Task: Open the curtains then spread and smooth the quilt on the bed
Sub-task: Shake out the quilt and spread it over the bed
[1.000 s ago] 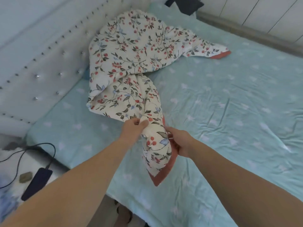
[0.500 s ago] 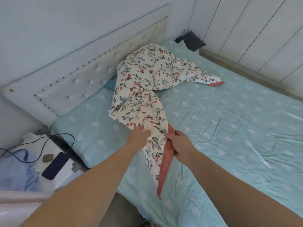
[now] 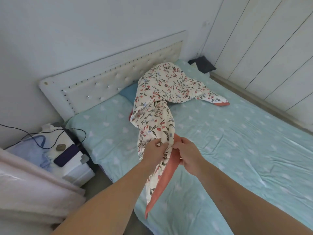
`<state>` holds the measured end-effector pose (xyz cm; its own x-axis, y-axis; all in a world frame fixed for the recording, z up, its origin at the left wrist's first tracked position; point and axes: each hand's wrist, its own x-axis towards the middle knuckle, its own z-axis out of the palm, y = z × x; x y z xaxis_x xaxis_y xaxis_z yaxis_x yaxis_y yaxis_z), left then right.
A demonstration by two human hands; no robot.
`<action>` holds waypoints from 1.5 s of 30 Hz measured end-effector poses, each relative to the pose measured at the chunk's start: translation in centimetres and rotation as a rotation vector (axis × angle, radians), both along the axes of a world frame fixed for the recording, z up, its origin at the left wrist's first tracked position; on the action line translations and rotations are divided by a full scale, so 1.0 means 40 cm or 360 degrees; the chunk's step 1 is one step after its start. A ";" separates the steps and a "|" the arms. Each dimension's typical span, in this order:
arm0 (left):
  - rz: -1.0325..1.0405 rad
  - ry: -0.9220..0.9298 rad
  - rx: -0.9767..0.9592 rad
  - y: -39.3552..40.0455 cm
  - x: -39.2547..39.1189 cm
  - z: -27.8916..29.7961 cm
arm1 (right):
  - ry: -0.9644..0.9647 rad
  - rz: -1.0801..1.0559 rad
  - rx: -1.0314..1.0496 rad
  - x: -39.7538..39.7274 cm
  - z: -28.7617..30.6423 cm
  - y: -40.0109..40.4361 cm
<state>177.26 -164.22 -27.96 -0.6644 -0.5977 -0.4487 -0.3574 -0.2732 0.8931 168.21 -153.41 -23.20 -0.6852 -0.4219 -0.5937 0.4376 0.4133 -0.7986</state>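
Both hands up front: left hand (image 3: 153,150) pinches the floral quilt (image 3: 159,106) near its edge, right hand (image 3: 187,154) grips the same bunch beside it, orange backing hanging below. Quilt is lifted at this end, the rest trailing in a crumpled heap across the bed (image 3: 237,141) toward the headboard (image 3: 108,87). Left of the bed, a nightstand (image 3: 76,167) carries a dark phone (image 3: 66,155) and a black cable (image 3: 40,134). Far corner: dark cushion (image 3: 202,64).

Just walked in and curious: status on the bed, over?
Both hands, left hand and right hand, gripping quilt near one corner. Quilt bunched, not spread. Sheet ahead.
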 end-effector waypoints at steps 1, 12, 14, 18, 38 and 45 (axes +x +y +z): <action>0.0001 -0.0015 -0.0045 0.021 0.008 0.011 | -0.0053 -0.0053 -0.0039 0.000 0.002 0.018; 0.0376 -0.0261 -0.0122 0.350 0.010 0.031 | -0.0226 0.0146 -0.0126 -0.036 -0.058 0.321; 0.0461 -0.0272 -0.0082 0.407 0.011 0.013 | -0.0247 0.0151 -0.0102 -0.036 -0.068 0.385; 0.0583 -0.0287 0.0043 0.552 0.033 0.025 | -0.0306 0.0178 -0.0120 -0.013 -0.058 0.526; 0.0612 -0.0770 0.0535 1.236 0.397 -0.160 | -0.0471 0.0073 -0.0290 0.214 -0.081 1.184; 0.1205 -0.0024 0.1536 1.478 0.399 -0.165 | -0.0446 0.0142 -0.0231 0.198 -0.124 1.398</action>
<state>193.23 -105.10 -34.56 -0.2847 -0.2491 -0.9257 0.1705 -0.9634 0.2068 176.15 -97.47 -28.14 -0.4602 -0.5668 -0.6834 0.6160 0.3505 -0.7055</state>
